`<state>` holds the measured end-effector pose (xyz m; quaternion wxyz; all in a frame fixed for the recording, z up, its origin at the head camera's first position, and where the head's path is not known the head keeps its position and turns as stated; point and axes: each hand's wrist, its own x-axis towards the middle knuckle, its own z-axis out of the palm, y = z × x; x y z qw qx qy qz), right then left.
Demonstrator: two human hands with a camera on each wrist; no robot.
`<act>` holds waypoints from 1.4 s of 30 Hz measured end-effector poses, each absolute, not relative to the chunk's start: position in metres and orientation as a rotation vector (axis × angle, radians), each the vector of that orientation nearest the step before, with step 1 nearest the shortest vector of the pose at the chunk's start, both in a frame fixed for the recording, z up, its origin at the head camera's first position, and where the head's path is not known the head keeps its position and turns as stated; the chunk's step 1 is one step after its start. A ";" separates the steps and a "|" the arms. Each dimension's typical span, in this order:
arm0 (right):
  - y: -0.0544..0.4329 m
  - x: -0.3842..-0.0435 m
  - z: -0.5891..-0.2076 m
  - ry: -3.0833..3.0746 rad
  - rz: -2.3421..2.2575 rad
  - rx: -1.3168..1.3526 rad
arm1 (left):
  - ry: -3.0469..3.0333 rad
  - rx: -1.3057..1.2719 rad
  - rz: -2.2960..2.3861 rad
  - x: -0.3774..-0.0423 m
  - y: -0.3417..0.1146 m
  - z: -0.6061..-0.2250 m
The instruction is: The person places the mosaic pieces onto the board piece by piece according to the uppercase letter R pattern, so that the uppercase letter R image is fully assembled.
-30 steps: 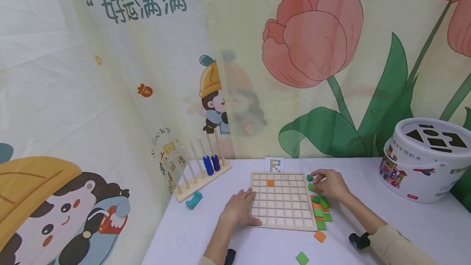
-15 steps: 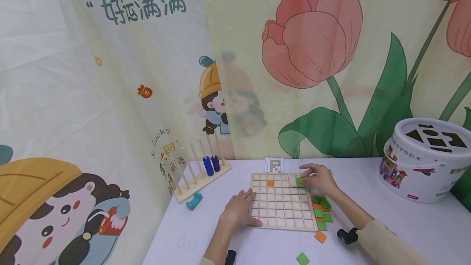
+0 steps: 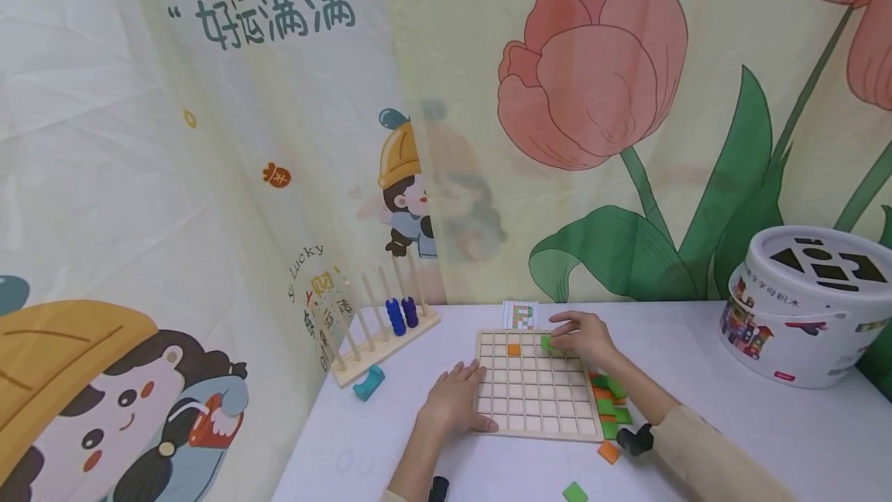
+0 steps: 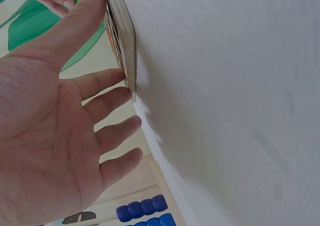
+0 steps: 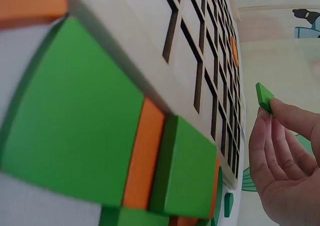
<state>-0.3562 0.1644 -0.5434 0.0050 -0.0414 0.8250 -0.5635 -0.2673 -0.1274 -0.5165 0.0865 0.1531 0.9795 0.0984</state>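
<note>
White tabletop extends beyond tiles edging the board.

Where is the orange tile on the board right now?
In the head view, the orange tile sits toward the far edge of the board, close to the printed card and left of the green tile pinched by the right hand.

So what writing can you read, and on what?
"好运满满": left curtain.
"Lucky": lower on that curtain; nearby letters and characters unclear.
"字母积木": bucket; characters before it unclear, small labels unreadable.
Picture card and printed orange bag: markings too small to read.
</note>
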 end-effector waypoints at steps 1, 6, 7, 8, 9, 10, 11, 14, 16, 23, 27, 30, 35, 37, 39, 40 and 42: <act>0.162 -0.357 -0.544 2.576 -1.772 -0.128 | 2.918 0.455 0.296 -0.268 -0.127 -0.517; 0.154 -0.362 -0.547 2.604 -1.740 -0.113 | 2.912 0.447 0.300 -0.268 -0.126 -0.516; 0.152 -0.363 -0.547 2.613 -1.730 -0.107 | 2.910 0.447 0.299 -0.268 -0.126 -0.516; 0.150 -0.364 -0.548 2.620 -1.723 -0.102 | 2.908 0.448 0.294 -0.268 -0.126 -0.516; 0.149 -0.365 -0.548 2.631 -1.715 -0.106 | 2.906 0.449 0.287 -0.268 -0.126 -0.516; 0.147 -0.366 -0.549 2.635 -1.715 -0.106 | 2.905 0.451 0.282 -0.267 -0.125 -0.515; 0.146 -0.366 -0.549 2.639 -1.713 -0.114 | 2.905 0.453 0.277 -0.267 -0.125 -0.515; 0.142 -0.368 -0.550 2.641 -1.711 -0.137 | 2.908 0.457 0.262 -0.267 -0.124 -0.515; 0.140 -0.369 -0.552 2.622 -1.709 -0.152 | 2.910 0.455 0.266 -0.267 -0.124 -0.515; 0.135 -0.372 -0.560 2.614 -1.693 -0.156 | 2.908 0.455 0.259 -0.268 -0.122 -0.517; 0.132 -0.373 -0.560 2.658 -1.663 -0.161 | 2.902 0.447 0.283 -0.268 -0.123 -0.517; 0.129 -0.372 -0.559 2.707 -1.620 -0.151 | 2.908 0.451 0.281 -0.268 -0.123 -0.516; 0.125 -0.372 -0.557 2.763 -1.557 -0.143 | 2.911 0.454 0.265 -0.268 -0.124 -0.515; 0.124 -0.371 -0.556 2.780 -1.533 -0.136 | 2.902 0.449 0.273 -0.268 -0.124 -0.513; 0.123 -0.370 -0.556 2.791 -1.518 -0.133 | 2.895 0.446 0.282 -0.267 -0.124 -0.512; 0.123 -0.370 -0.556 2.792 -1.516 -0.131 | 2.894 0.446 0.286 -0.266 -0.124 -0.512; 0.123 -0.369 -0.555 2.792 -1.524 -0.134 | 2.893 0.448 0.294 -0.266 -0.125 -0.512</act>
